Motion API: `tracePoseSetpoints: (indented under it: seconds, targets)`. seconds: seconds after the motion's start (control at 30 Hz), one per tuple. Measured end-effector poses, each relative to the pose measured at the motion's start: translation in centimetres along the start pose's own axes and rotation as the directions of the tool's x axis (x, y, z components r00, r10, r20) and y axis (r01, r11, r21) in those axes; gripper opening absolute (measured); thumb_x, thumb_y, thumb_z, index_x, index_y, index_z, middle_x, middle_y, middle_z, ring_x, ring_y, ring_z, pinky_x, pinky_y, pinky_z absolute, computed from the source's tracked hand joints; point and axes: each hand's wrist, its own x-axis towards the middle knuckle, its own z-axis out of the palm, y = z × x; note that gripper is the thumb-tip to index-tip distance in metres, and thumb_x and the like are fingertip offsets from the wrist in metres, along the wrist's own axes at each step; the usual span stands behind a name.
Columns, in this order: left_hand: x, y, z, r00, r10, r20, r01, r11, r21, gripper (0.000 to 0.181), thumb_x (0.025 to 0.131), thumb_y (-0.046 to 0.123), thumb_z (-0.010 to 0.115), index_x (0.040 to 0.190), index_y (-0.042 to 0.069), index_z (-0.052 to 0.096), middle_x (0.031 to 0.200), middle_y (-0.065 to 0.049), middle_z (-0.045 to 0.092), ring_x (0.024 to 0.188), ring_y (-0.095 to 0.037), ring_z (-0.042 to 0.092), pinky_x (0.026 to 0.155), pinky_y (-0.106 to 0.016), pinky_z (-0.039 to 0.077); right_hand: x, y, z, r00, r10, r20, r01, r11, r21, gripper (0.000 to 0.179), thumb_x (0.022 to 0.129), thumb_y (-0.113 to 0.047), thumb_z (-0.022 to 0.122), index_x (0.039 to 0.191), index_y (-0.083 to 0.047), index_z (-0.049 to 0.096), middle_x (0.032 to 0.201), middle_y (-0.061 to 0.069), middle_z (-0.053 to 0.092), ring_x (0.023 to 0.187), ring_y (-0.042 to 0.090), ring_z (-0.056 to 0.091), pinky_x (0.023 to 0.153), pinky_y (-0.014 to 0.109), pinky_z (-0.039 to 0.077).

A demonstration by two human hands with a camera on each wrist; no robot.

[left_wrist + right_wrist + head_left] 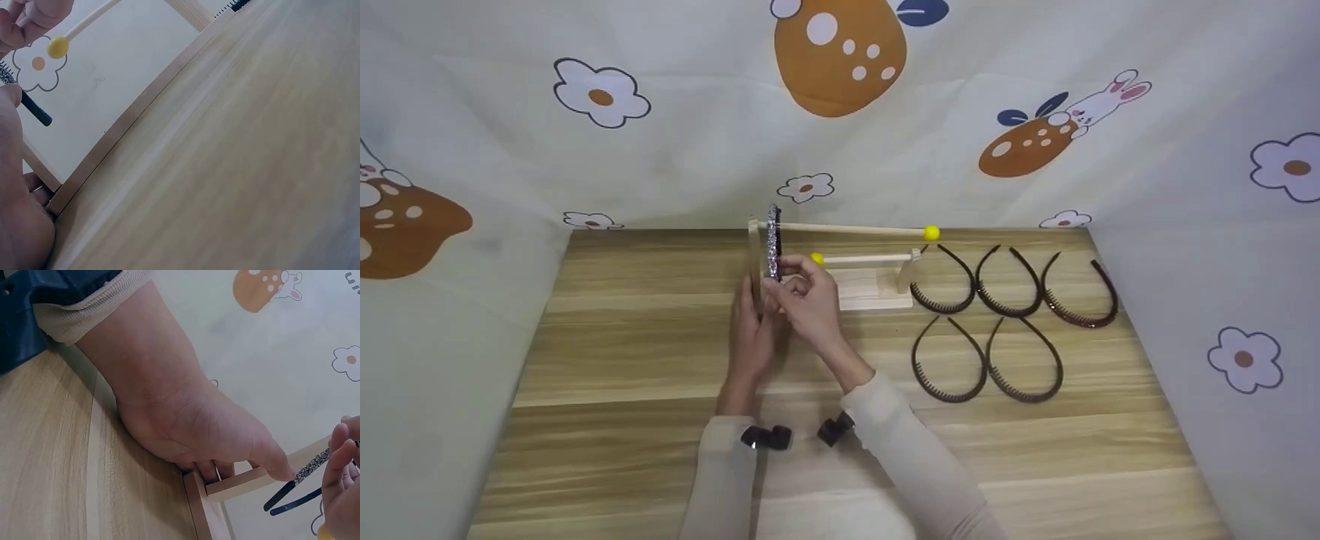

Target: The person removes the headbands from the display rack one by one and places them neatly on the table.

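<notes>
A silver glittery headband hangs over the upper rod of a wooden stand, close to the left post. My right hand pinches the headband's lower part between thumb and fingers. Low on the left post, my left hand grips the stand, its fingers curled behind the wood. In the right wrist view the left thumb lies along the post, its tip at the glitter band. The headband's dark ends hang free below the hands.
Several dark toothed headbands lie in two rows on the wood-grain table, right of the stand. Yellow balls cap the rods. A patterned cloth rises behind the table and along its sides.
</notes>
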Motion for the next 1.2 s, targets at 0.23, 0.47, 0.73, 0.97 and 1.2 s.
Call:
tracePoseSetpoints:
  seconds: [0.23, 0.47, 0.73, 0.97, 1.2]
  targets:
    - [0.1, 0.1, 0.0, 1.000, -0.027, 0.008, 0.027, 1.000, -0.005, 0.100, 0.108, 0.078, 0.041, 0.177, 0.008, 0.022, 0.182, -0.020, 0.024, 0.164, -0.045, 0.027, 0.131, -0.068, 0.026, 0.0, 0.1, -0.1, 0.999, -0.049, -0.019, 0.048, 0.998, -0.027, 0.027, 0.096, 0.011, 0.077, 0.121, 0.015, 0.067, 0.104, 0.014, 0.073, 0.069, 0.010, 0.064, 0.055, 0.021, 0.054]
    - [0.0, 0.3, -0.1, 0.996, -0.089, 0.022, 0.088, 0.996, 0.015, 0.083, 0.116, 0.057, 0.049, 0.178, 0.011, 0.021, 0.182, -0.018, 0.024, 0.165, -0.043, 0.028, 0.132, -0.066, 0.025, 0.2, -0.3, -0.4, 0.996, -0.087, -0.027, 0.085, 0.996, -0.039, 0.025, 0.097, 0.013, 0.075, 0.120, 0.015, 0.067, 0.104, 0.014, 0.074, 0.076, 0.028, 0.069, 0.065, 0.027, 0.063]
    - [0.0, 0.0, 0.0, 0.998, -0.060, 0.006, 0.059, 0.998, 0.013, 0.074, 0.115, 0.036, 0.053, 0.176, 0.003, 0.024, 0.179, -0.025, 0.027, 0.162, -0.047, 0.031, 0.132, -0.066, 0.027, 0.3, -0.6, -0.8, 0.991, -0.129, -0.038, 0.128, 0.991, -0.029, 0.023, 0.098, 0.012, 0.074, 0.118, 0.015, 0.066, 0.099, 0.014, 0.074, 0.072, 0.041, 0.065, 0.062, 0.025, 0.059]
    - [0.0, 0.2, -0.1, 0.998, -0.053, 0.017, 0.053, 0.999, 0.002, 0.076, 0.115, 0.036, 0.054, 0.176, 0.004, 0.022, 0.178, -0.026, 0.027, 0.160, -0.048, 0.033, 0.129, -0.068, 0.030, 0.3, -1.4, -1.3, 0.983, -0.179, -0.034, 0.178, 0.984, -0.014, 0.024, 0.098, 0.012, 0.074, 0.118, 0.017, 0.063, 0.095, 0.002, 0.074, 0.065, 0.013, 0.064, 0.052, 0.018, 0.049]
    - [-0.1, 0.2, -0.1, 0.998, -0.054, 0.023, 0.054, 0.998, -0.025, 0.077, 0.115, 0.040, 0.053, 0.179, 0.014, 0.019, 0.177, -0.025, 0.030, 0.141, -0.047, 0.053, 0.119, -0.069, 0.042, 0.3, -2.4, -1.8, 0.983, -0.178, -0.052, 0.178, 0.984, -0.012, 0.024, 0.099, 0.010, 0.073, 0.120, 0.016, 0.063, 0.096, 0.005, 0.072, 0.065, 0.013, 0.062, 0.051, 0.017, 0.049]
